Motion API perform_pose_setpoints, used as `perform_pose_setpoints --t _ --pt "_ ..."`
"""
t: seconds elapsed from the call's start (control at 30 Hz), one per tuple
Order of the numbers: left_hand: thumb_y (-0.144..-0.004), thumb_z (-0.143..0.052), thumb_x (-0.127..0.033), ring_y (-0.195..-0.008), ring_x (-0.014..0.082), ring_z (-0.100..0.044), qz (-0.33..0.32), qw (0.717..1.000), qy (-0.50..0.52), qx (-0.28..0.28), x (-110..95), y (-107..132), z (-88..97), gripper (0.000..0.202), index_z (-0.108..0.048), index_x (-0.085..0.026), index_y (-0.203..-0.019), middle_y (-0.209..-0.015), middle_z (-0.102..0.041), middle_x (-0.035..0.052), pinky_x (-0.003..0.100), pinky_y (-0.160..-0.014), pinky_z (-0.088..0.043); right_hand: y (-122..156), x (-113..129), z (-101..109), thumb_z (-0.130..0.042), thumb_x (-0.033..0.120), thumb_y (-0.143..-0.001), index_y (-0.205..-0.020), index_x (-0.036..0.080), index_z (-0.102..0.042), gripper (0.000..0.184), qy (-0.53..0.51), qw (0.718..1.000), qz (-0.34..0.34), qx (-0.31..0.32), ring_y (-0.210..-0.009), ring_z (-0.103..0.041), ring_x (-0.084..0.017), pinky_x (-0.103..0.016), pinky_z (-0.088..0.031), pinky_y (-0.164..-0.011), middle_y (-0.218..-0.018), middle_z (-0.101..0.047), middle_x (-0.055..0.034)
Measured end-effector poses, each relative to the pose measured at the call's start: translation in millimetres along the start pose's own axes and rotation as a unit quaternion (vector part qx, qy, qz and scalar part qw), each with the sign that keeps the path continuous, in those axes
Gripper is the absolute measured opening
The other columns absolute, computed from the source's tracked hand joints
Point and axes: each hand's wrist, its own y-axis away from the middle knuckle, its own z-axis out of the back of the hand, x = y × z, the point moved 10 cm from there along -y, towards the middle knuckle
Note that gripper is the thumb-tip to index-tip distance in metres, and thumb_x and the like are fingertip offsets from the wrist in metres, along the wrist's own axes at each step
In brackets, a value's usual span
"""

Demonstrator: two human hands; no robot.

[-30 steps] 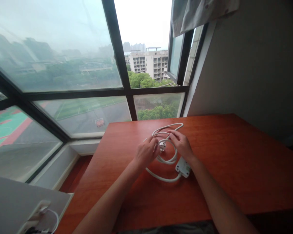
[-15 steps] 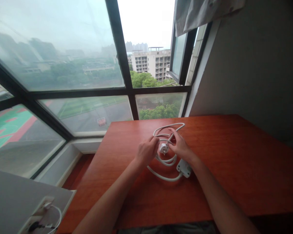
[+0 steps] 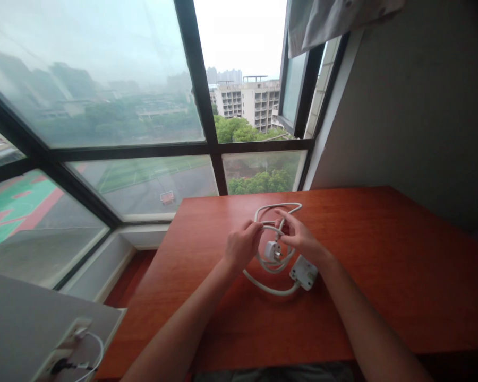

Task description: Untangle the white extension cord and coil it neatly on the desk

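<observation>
A white extension cord (image 3: 271,291) lies in loose loops on the reddish-brown table, partly lifted between my hands. My left hand (image 3: 242,243) pinches a loop of the cable at the left. From the right, my right hand (image 3: 298,233) grips the cable near the plug end, its fingers closed round it and partly hidden. The white plug (image 3: 273,250) hangs just below, between both hands, with its metal pins pointing down to the right. Beside my right wrist the white socket block (image 3: 304,272) rests on the table.
The wooden table (image 3: 382,254) reaches to the window frame (image 3: 135,154) and the grey wall (image 3: 398,106). At lower left, a wall outlet (image 3: 76,330) has a black plug and a white cable in it. A cloth (image 3: 334,24) hangs at the open window pane.
Both hands have shifted slightly right with the cable. The plug has swung down and to the right, and its pins now point more to the right.
</observation>
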Motion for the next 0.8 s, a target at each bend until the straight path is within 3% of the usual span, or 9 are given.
perform_pose_setpoints --t 0.17,0.33,0.43,0.53,0.63,0.73,0.8 --pt "-0.094 -0.041 -0.034 -0.073 0.0141 -0.059 0.005 1.0 -0.011 -0.01 -4 1 -2.0 0.023 -0.062 -0.025 -0.101 -0.089 -0.063 0.0027 0.023 -0.064 -0.041 0 2 -9 -0.054 0.01 -0.063 -0.134 0.022 -0.045 0.072 0.04 0.999 0.012 0.025 -0.073 -0.057 -0.012 -0.024 -0.048 -0.064 -0.093 -0.057 -0.0018" --pt "-0.094 -0.041 -0.034 -0.072 0.0141 -0.059 0.006 1.0 -0.007 -0.006 -5 1 -5.1 0.023 -0.061 -0.024 -0.101 -0.088 -0.063 0.0028 0.023 -0.063 -0.041 0 3 -14 -0.059 0.017 -0.072 -0.139 0.024 -0.039 0.071 0.049 0.997 0.028 0.053 -0.075 -0.061 -0.013 -0.028 -0.052 -0.07 -0.098 -0.062 -0.0027" --pt "-0.094 -0.041 -0.033 -0.071 0.0136 -0.059 0.012 1.0 0.001 -0.006 -2 2 -5.8 0.023 -0.061 -0.024 -0.101 -0.088 -0.062 0.0029 0.022 -0.064 -0.042 -2 2 -6 -0.061 0.023 -0.075 -0.134 0.025 -0.046 0.06 0.138 0.988 0.053 0.036 -0.077 -0.063 -0.015 -0.031 -0.053 -0.075 -0.101 -0.064 -0.0027" --pt "-0.093 -0.044 -0.033 -0.07 0.0129 -0.059 0.021 1.0 0.019 -0.009 1 2 -6.1 0.022 -0.062 -0.024 -0.1 -0.088 -0.062 0.0028 0.022 -0.064 -0.043 -3 9 3 -0.064 0.026 -0.077 -0.124 0.025 -0.057 0.048 0.301 0.948 0.105 -0.002 -0.08 -0.062 -0.018 -0.033 -0.051 -0.078 -0.094 -0.066 -0.0025" --pt "-0.092 -0.047 -0.031 -0.067 0.0118 -0.058 0.04 0.998 0.047 -0.015 6 1 -5.8 0.019 -0.062 -0.022 -0.098 -0.088 -0.062 0.003 0.022 -0.063 -0.043 2 21 8 -0.062 0.027 -0.08 -0.13 0.029 -0.053 0.051 0.43 0.889 0.151 -0.05 -0.082 -0.059 -0.02 -0.034 -0.05 -0.077 -0.099 -0.063 -0.0048" --pt "-0.09 -0.049 -0.029 -0.068 0.0117 -0.059 0.052 0.996 0.074 -0.015 8 -1 -5.7 0.017 -0.062 -0.021 -0.096 -0.087 -0.062 0.0033 0.021 -0.064 -0.044 10 37 8 -0.062 0.028 -0.082 -0.135 0.034 -0.048 0.055 0.5 0.837 0.199 -0.095 -0.09 -0.055 -0.023 -0.036 -0.049 -0.077 -0.106 -0.057 -0.0074" --pt "-0.09 -0.049 -0.029 -0.068 0.0117 -0.059 0.055 0.995 0.082 -0.015 8 -2 -4.5 0.017 -0.063 -0.021 -0.096 -0.087 -0.062 0.0034 0.021 -0.064 -0.044 14 44 4 -0.062 0.028 -0.083 -0.13 0.035 -0.054 0.048 0.513 0.821 0.227 -0.103 -0.092 -0.052 -0.023 -0.036 -0.048 -0.079 -0.106 -0.054 -0.0078"
